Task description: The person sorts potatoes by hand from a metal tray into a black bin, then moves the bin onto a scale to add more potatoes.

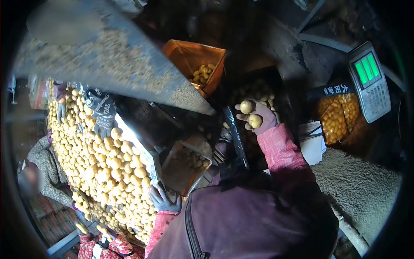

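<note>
My right hand, in a thin glove, holds two round potatoes in its curled fingers. It is above a dark crate with more potatoes inside. My left hand, in a grey glove, rests at the rim of a large sorting table, its fingers extended beside the heap of potatoes. Nothing shows in the left fingers. Both sleeves are pink-red check.
An orange crate and a clear-lined bin hold potatoes. At right are a scale with a lit green display and a filled mesh bag. Co-workers' gloved hands reach over the heap. A slanted, dirt-covered panel hangs above.
</note>
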### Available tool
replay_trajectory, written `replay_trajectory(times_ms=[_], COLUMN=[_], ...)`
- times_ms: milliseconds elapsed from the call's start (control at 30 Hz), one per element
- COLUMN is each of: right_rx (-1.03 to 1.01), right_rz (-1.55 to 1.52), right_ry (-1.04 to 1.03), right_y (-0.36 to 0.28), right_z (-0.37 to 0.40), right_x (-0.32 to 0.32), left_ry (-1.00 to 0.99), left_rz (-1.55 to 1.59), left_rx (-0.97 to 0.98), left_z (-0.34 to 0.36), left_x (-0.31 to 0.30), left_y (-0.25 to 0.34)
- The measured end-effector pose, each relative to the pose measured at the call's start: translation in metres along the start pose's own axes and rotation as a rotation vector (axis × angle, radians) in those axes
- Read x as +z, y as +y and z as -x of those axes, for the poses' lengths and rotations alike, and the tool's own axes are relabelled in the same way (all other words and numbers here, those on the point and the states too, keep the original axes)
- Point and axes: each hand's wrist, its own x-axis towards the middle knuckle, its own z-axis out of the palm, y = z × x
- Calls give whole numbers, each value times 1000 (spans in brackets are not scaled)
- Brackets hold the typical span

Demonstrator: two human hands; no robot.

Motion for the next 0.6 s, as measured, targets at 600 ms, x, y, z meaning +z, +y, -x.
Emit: replay_trajectory(times_ms=[600], right_rx=[394], right_rz=[679], right_ry=[-704], right_y=[182], right_z=[41], right_x=[255], left_ry=[163], left_rz=[349], left_rx=[-76], left_z=[5], left_x=[-21], left_y=[1])
